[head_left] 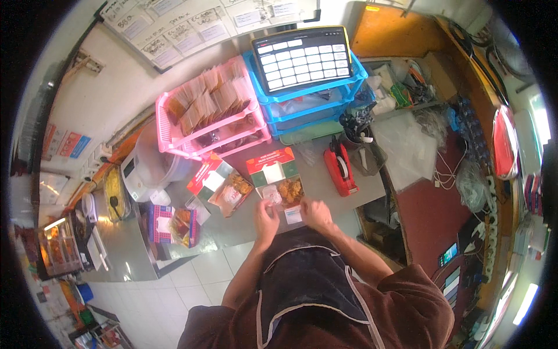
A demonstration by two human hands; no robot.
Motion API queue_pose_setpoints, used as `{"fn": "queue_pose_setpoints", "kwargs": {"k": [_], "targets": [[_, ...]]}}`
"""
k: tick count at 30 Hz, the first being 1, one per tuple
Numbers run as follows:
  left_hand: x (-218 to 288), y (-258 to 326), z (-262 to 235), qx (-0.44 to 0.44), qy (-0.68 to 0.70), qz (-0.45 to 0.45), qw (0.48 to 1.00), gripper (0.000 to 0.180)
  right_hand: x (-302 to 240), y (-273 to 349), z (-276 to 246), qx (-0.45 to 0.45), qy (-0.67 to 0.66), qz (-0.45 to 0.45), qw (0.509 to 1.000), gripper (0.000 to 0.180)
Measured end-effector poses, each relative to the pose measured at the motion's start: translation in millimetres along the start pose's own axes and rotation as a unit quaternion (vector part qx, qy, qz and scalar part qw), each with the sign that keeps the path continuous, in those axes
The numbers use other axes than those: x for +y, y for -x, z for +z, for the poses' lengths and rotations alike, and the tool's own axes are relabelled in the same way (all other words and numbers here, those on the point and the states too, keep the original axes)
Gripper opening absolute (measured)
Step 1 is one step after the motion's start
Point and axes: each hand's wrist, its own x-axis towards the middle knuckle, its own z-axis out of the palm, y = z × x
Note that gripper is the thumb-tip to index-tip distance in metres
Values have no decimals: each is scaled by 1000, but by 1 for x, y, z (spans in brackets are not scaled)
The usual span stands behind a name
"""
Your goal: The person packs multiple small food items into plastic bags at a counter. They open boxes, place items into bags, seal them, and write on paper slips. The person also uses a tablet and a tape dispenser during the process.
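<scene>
An open cardboard food box [281, 169] with a red lid stands on the steel counter before me. Fried chicken [290, 190] lies in it beside a white wrapped packet [271, 194]. My left hand [267, 220] is closed at the box's near left corner, fingertips at the edge. At the near right corner, my right hand [317, 215] has its fingers curled in against the side. Between the two hands, a white printed slip [293, 214] shows at the box's front. A second open red box [211, 173] with chicken and a packet sits to the left, tilted.
Farther left is a purple patterned box [160, 224] with food. Behind stand a pink rack [168, 139] of brown paper packets and a blue rack [273, 110] carrying a tablet screen [304, 60]. A red tape dispenser [335, 171] stands right. Plastic bags [407, 145] lie beyond it.
</scene>
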Motion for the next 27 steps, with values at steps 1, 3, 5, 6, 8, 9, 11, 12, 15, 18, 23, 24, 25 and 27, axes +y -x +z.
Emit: {"fn": "queue_pose_setpoints", "kwargs": {"k": [1,3,5,6,8,9,11,12,15,18,23,24,25,27], "targets": [[5,-7,1,35,-28,8,999,45,-8,-14,-12,34,-26,17,999,38],[13,-43,9,120,-84,35,989,64,-27,-47,-24,277,18,-162,947,42],[21,-83,22,107,-90,-45,989,84,-50,-86,-24,348,32,-129,928,54],[23,-97,25,89,-107,-89,986,86,-57,-100,-25,292,51,-98,950,62],[28,-118,22,31,-122,-193,973,90,-66,-125,-31,188,92,-48,977,78],[30,-121,16,51,-128,-181,974,90,-65,-132,-36,191,60,-43,979,86],[38,-123,3,40,-131,-206,969,91,-59,-135,-43,139,27,1,990,102],[42,-124,-2,52,-124,-181,974,91,-56,-134,-45,156,31,-53,986,104],[52,-118,-9,30,-114,-166,979,92,-50,-126,-34,197,61,-100,973,109],[43,-124,-2,26,-93,-202,975,95,-56,-134,-16,180,84,-55,979,110],[-18,-129,-7,25,-185,-149,971,95,-38,-151,-25,138,-70,-22,988,102],[-28,-126,-11,32,-137,-126,982,90,-28,-149,-33,129,-110,-39,985,99],[-35,-125,-15,31,-80,-84,993,85,-19,-146,-40,93,-175,-101,975,93],[-44,-119,-28,-19,37,-47,998,76,0,-135,-54,15,-291,-201,935,83]]}}
